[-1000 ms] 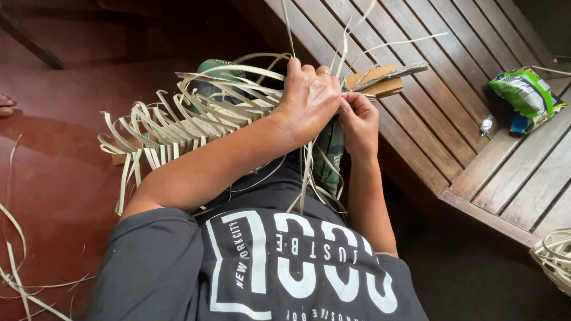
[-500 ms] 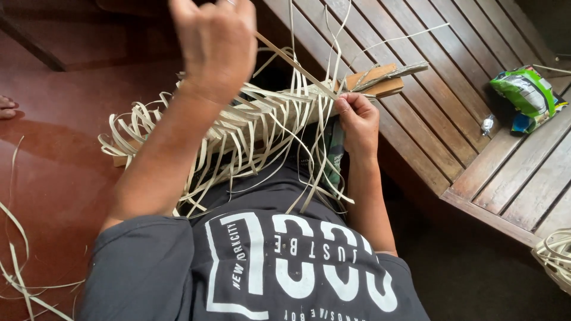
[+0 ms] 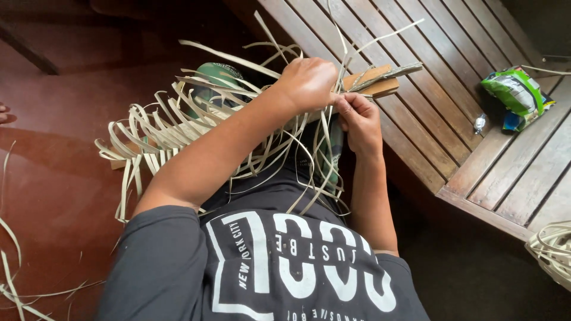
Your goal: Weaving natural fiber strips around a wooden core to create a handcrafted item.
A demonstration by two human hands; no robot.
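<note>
The left hand [image 3: 309, 80] is back down on the weave now, fist closed over a bundle of pale strips. Half a second ago it was up high, pulling one long strip taut, so it looks like that strip got drawn through and the hand dropped back to cinch it in. The right hand [image 3: 358, 116] hasn't really budged: fingers pinched shut on the working edge of the strips, right beside the wooden block [image 3: 372, 83].

The woven strip piece [image 3: 196, 119] stretches away from the block toward the person's left, across the lap, with a row of loose ends curling off it like ribs. It's flat, cream-coloured and springy-looking. Something green [image 3: 217, 71] peeks out behind it.

Past the block runs the slatted wooden bench [image 3: 452, 89], with a green snack bag [image 3: 514, 92] further along it and a coil of spare strips [image 3: 553, 249] below the bench's near edge. Loose scraps [image 3: 12, 261] lie on the red floor, well away from the block.
</note>
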